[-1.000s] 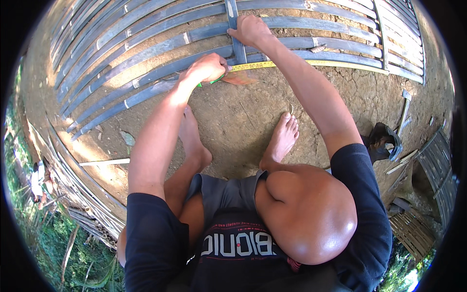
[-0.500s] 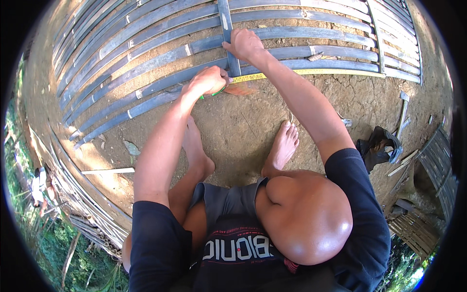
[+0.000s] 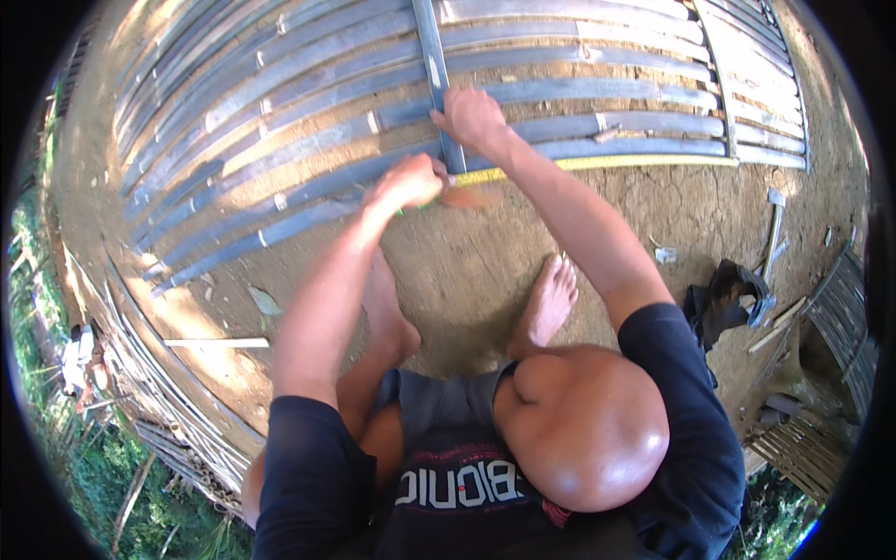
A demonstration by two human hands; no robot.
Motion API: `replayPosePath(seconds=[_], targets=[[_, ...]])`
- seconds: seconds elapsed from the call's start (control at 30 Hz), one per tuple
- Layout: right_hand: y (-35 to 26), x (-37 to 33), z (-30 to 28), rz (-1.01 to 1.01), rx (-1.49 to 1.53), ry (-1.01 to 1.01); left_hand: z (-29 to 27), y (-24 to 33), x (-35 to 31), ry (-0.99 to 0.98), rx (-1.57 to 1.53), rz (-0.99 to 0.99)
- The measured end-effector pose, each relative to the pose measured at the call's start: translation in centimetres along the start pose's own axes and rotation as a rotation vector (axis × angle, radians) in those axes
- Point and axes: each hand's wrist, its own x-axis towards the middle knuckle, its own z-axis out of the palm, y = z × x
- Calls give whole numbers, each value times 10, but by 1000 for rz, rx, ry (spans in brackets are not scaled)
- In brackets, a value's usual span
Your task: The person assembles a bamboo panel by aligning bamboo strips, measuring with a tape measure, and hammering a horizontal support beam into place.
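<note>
A panel of grey split-bamboo slats (image 3: pixel 644 91) lies on the ground in front of me, with a crosspiece (image 3: pixel 429 47) running across them. My left hand (image 3: pixel 411 182) is closed at the panel's near edge, by the crosspiece's near end. From it a yellow tape measure (image 3: pixel 644 163) stretches right along the nearest slat to another crosspiece (image 3: pixel 729 121); the hand hides the tape's case, and a bit of green shows beneath. My right hand (image 3: pixel 474 119) is closed over the middle crosspiece, thumb on its left side.
An axe or hammer-like tool (image 3: pixel 775 229) lies on the dirt at right, near a dark bag-like bundle (image 3: pixel 728 299). A pale stick (image 3: pixel 217 343) lies at left. Long thin strips (image 3: pixel 159 383) are piled lower left. Another slatted panel (image 3: pixel 840 308) stands far right.
The whole view has shifted slightly, so the panel and ground sit lower in the picture. Both hands stay at the same places on the panel, and the tape remains stretched out.
</note>
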Motion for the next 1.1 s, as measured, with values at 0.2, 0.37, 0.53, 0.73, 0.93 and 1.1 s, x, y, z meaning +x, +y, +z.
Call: replayPosePath(seconds=[0.2, 0.37, 0.53, 0.73, 0.93, 1.1], targets=[[-7, 3, -5, 93, -41, -10, 3, 2, -5, 67, -85, -28], [-8, 7, -9, 139, 37, -56, -4, 6, -9, 63, -14, -4], [-3, 6, -4, 97, 21, -32, -6, 13, -8, 26, 27, 3], [1, 11, 0, 79, -41, -11, -6, 14, -6, 8, 45, 19], [-18, 5, -18, 113, -29, -53, -3, -2, -3, 35, 43, 10], [-11, 7, -14, 90, -70, -46, -6, 7, -7, 21, 27, 31]])
